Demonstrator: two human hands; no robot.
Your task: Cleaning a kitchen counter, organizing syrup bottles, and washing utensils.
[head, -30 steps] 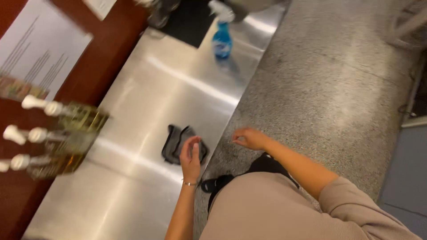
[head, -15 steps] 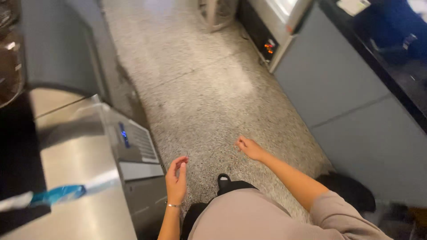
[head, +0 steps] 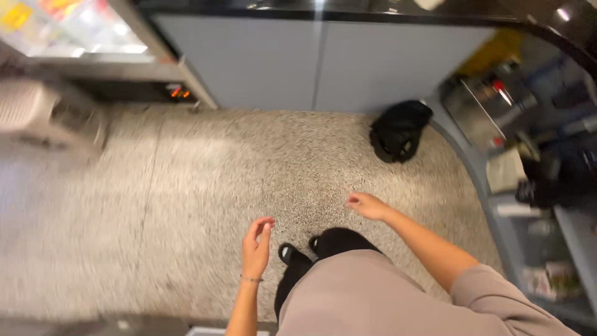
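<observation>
Hovering empty hands above open speckled floor

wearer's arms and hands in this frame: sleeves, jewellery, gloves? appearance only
Both hands bare, no gloves. Left hand has a thin bracelet at the wrist and a bare forearm. Right hand shows no jewellery; that forearm is bare up to a loose beige-taupe sleeve near the elbow. No watch or markings visible.

Blur and cut-offs around me

My right arm leaves the picture at the bottom edge, and my top hides most of my black shoes. The shelves at the right edge are smeared; I can't tell what they hold. The pale unit at the left edge is blurred too.
</observation>
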